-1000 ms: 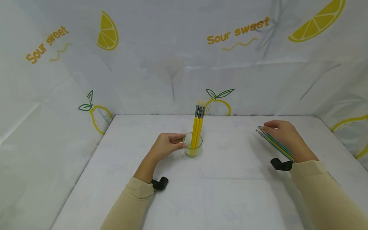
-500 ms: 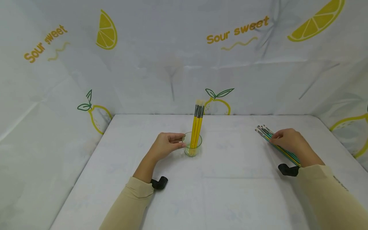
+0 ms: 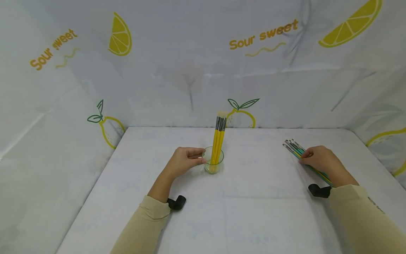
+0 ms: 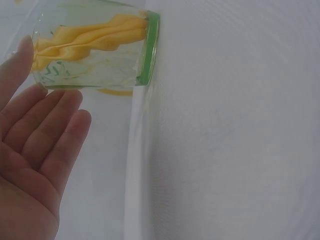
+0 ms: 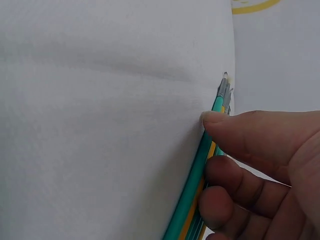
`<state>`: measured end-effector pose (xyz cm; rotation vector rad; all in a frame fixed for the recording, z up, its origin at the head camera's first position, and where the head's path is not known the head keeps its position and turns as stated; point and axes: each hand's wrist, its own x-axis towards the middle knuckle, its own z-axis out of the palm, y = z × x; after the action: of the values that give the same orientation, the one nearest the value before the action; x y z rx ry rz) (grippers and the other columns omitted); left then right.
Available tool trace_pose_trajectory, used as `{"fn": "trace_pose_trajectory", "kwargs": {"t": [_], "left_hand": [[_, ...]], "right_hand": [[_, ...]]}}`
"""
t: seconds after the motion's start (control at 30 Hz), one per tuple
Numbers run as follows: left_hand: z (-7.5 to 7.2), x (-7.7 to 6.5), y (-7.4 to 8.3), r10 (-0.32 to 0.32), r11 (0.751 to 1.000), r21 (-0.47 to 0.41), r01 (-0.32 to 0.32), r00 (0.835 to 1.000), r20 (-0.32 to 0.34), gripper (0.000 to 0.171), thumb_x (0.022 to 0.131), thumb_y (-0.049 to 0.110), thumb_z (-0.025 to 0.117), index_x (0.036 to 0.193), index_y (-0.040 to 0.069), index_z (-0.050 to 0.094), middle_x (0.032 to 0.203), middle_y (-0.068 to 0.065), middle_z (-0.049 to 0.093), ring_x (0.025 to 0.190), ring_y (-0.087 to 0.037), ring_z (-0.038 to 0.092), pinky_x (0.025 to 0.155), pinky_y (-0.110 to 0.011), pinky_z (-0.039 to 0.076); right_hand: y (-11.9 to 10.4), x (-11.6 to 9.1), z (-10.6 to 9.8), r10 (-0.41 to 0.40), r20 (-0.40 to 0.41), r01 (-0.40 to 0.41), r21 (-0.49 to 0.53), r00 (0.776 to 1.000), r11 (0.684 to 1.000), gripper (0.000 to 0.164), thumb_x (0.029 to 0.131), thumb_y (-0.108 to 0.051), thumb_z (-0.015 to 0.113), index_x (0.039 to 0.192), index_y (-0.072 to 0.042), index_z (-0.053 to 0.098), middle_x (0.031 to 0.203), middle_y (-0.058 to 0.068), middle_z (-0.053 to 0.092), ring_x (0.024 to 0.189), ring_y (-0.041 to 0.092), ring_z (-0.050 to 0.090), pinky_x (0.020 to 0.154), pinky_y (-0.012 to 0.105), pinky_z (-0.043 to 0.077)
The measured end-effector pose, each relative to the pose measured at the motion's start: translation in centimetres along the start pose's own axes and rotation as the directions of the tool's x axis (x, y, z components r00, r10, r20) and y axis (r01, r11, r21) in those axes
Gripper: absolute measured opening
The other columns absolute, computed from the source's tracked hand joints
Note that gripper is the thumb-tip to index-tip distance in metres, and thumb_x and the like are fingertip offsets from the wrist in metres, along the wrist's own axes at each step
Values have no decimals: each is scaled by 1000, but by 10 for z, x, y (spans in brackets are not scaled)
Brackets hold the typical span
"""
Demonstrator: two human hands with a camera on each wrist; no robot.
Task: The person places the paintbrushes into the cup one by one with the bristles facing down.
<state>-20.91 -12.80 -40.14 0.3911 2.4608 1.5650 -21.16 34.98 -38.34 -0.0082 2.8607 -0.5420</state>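
My left hand (image 3: 186, 162) holds the near-left side of a clear glass cup (image 3: 207, 168), thumb and fingers on its rim. Three yellow-handled paintbrushes (image 3: 217, 141) stand in the cup, pale bristles up, leaning slightly right. In the left wrist view the glass cup (image 4: 100, 70) shows a green base, and its brush handles (image 4: 90, 37) look wavy through the wall. At the right, my right hand (image 3: 321, 162) pinches a bundle of thin green and yellow paintbrushes (image 3: 293, 147) low over the table, tips fanned toward the back. In the right wrist view, my thumb lies on a green paintbrush (image 5: 200, 155).
Everything is on a white-covered table (image 3: 253, 211). A white backdrop (image 3: 177, 88) printed with lemons and lettering rises behind it. Each wrist carries a black camera mount, one at the left cuff (image 3: 177, 202) and one at the right cuff (image 3: 318, 190).
My right hand has slid down and right along the thin paintbrushes, exposing more of their tips, which now fan out. The left hand and the cup have stayed in place.
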Motion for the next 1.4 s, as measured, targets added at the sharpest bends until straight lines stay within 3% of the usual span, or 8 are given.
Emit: {"fn": "trace_pose_trajectory", "kwargs": {"t": [0.37,0.7,1.07,1.4], "left_hand": [[0,0,0,5,1000,2,-5,1000,9,48,81,27,75,124,11,63,124,1,63,110,-9,61,87,-29,53],[0,-1,1,10,1000,16,-10,1000,4,50,79,33,76,123,15,64,123,4,64,109,-7,61,87,-27,53],[0,-1,1,6,1000,20,-6,1000,10,57,76,41,76,124,14,63,124,2,63,109,-7,61,87,-27,54],[0,0,-1,6,1000,3,-6,1000,11,53,76,36,77,123,14,64,124,2,63,109,-8,62,86,-27,54]], "right_hand": [[5,2,0,25,27,-25,-4,999,1000,36,86,-33,65,97,1,68,103,25,62,89,38,56,69,47,47],[4,3,0,27,57,-27,-3,998,1000,32,86,-30,63,90,2,67,89,16,63,77,27,54,63,37,45],[4,4,-2,28,114,-30,11,993,999,31,87,-31,59,83,0,63,78,8,56,72,22,48,60,31,41],[2,3,3,33,94,-34,15,995,999,29,88,-29,56,76,-3,56,71,4,49,68,20,46,56,28,36]]}}
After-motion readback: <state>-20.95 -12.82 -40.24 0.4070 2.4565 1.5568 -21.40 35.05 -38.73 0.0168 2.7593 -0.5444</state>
